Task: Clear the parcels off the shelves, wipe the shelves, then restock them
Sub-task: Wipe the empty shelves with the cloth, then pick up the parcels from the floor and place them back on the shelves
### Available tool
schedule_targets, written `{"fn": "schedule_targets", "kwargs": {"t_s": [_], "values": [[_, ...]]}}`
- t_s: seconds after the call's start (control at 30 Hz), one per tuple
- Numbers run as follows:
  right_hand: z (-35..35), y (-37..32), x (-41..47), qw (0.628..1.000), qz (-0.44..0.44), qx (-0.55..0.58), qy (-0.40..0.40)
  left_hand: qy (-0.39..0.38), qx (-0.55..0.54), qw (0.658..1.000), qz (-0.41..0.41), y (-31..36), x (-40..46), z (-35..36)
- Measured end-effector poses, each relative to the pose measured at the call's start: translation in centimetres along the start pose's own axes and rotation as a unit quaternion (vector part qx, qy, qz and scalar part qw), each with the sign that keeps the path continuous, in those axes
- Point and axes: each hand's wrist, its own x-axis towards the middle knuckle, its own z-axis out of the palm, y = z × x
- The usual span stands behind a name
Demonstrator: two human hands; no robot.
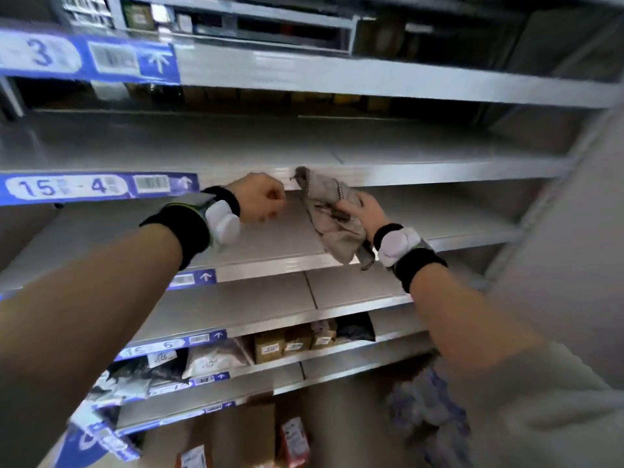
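Observation:
A crumpled grey cloth [332, 211] hangs in front of the edge of the bare grey shelf [439, 170] labelled 15-4. My right hand [363, 211] grips the cloth from its right side. Just left of the cloth my left hand [260, 197] is closed in a fist, and nothing shows inside it. The shelf below [439, 217] lies bare behind both hands. Brown cardboard parcels [292, 341] and bagged parcels [216, 359] sit on a lower shelf, beneath my arms.
A blue label strip [98, 187] runs along the left of the shelf edge, with another [87, 57] on the shelf above. Boxes [138, 15] stand on the top shelf. A grey upright [557, 231] closes the right side. More parcels [293, 440] lie near the floor.

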Motion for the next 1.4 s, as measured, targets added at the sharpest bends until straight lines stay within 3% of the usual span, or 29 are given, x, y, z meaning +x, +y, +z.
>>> {"fn": "schedule_targets", "kwargs": {"t_s": [0.17,0.23,0.37,0.43,0.6,0.87,1.0,1.07,1.13,1.23,1.33,1.4], "values": [[-11.6,-0.9,2.2,0.973,-0.080,-0.003,0.218,0.017,0.015,0.999,0.035,4.8,5.7,0.5],[-14.2,-1.1,4.1,0.958,-0.093,-0.056,0.265,0.017,0.023,0.999,0.037,5.7,7.3,0.9],[-17.5,-0.7,9.6,0.923,-0.063,-0.303,0.229,0.001,0.020,1.000,0.019,6.4,9.1,1.8],[-18.0,0.1,12.4,0.901,-0.046,-0.371,0.218,-0.003,0.035,0.999,0.008,6.2,8.7,2.2],[-17.3,4.7,17.1,0.903,0.036,-0.411,0.119,-0.006,0.034,0.998,-0.050,3.7,7.3,3.6],[-18.7,5.1,18.0,0.874,0.053,-0.463,0.137,-0.100,-0.021,0.987,-0.120,0.8,6.8,7.0],[-15.9,3.5,13.8,0.852,-0.026,-0.461,0.248,-0.091,-0.078,0.984,-0.134,-0.1,5.2,9.3],[-13.0,3.8,11.7,0.840,-0.104,-0.467,0.255,-0.090,-0.107,0.979,-0.147,-0.9,3.9,10.4],[-10.9,3.6,9.8,0.832,-0.177,-0.471,0.233,-0.077,-0.146,0.973,-0.159,-1.3,3.4,11.7],[-5.6,5.9,6.0,0.876,-0.247,-0.390,0.140,-0.087,-0.220,0.952,-0.192,-2.9,1.9,15.6],[0.9,12.0,1.8,0.931,-0.136,-0.338,0.015,-0.119,-0.287,0.923,-0.225,-5.3,-0.4,21.8],[4.7,16.0,-0.9,0.947,-0.034,-0.310,-0.081,-0.125,-0.330,0.900,-0.257,-6.6,-2.2,25.6]]}}
